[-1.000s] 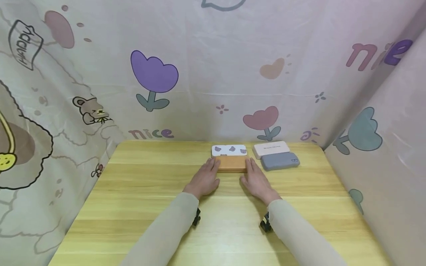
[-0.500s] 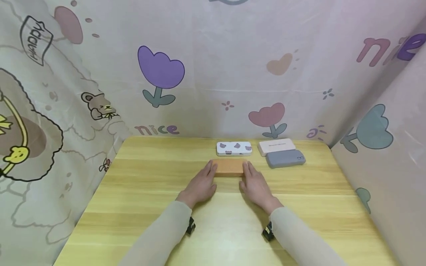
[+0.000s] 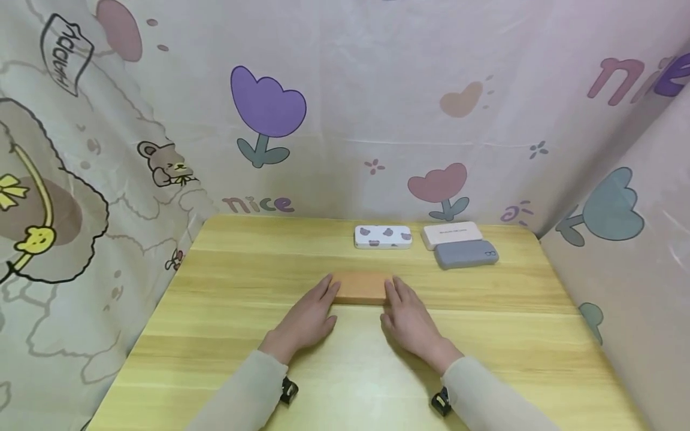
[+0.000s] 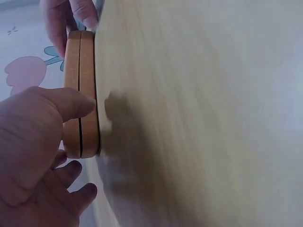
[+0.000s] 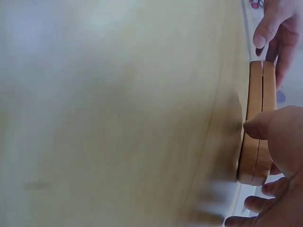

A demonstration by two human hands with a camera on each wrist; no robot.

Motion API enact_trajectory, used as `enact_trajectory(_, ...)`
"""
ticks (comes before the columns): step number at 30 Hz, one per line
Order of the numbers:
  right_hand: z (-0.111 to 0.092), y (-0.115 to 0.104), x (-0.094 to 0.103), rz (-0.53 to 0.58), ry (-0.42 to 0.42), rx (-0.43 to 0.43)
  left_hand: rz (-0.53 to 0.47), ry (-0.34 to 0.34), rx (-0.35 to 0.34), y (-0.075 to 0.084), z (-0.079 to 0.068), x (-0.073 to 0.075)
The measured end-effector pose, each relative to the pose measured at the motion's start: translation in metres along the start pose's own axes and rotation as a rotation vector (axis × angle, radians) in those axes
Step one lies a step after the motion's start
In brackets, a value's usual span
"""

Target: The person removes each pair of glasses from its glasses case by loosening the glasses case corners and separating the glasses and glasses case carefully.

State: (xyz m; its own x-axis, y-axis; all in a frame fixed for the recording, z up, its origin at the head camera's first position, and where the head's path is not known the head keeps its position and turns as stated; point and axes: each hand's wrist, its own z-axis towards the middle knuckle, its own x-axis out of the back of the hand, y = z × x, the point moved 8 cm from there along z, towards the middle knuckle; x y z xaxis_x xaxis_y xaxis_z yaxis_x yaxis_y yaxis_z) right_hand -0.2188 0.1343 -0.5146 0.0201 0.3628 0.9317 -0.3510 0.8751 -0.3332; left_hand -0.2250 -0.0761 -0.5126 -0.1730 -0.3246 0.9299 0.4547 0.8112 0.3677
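Observation:
A tan-orange glasses case (image 3: 361, 287) lies lengthwise across the wooden table, its lid down. At its left end are the fingertips of my left hand (image 3: 304, 320), and at its right end those of my right hand (image 3: 412, 320). The fingers reach forward fairly straight, with the case between the two hands. Both thumbs stand on the near side of the case in the head view. In the left wrist view, the left thumb (image 4: 78, 104) overlaps the case's front seam; the right thumb (image 5: 259, 125) does likewise in the right wrist view.
Toward the back edge lies a white glasses case (image 3: 383, 237) with bear prints. Right of it, a cream case (image 3: 451, 232) with small lettering sits behind a grey-blue case (image 3: 466, 255). Patterned curtains (image 3: 345, 108) enclose the table (image 3: 215, 269) behind and at both sides.
The tan-orange case has come toward me between both hands, away from the bear-print case it overlapped in view earlier. The head view has shifted slightly; the other cases keep their places.

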Motion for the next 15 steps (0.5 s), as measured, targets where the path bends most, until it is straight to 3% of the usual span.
enact_trajectory(15,-0.012,-0.026,0.003,-0.093,0.051,0.134,0.036,0.071,-0.020,0.007,-0.045,0.005)
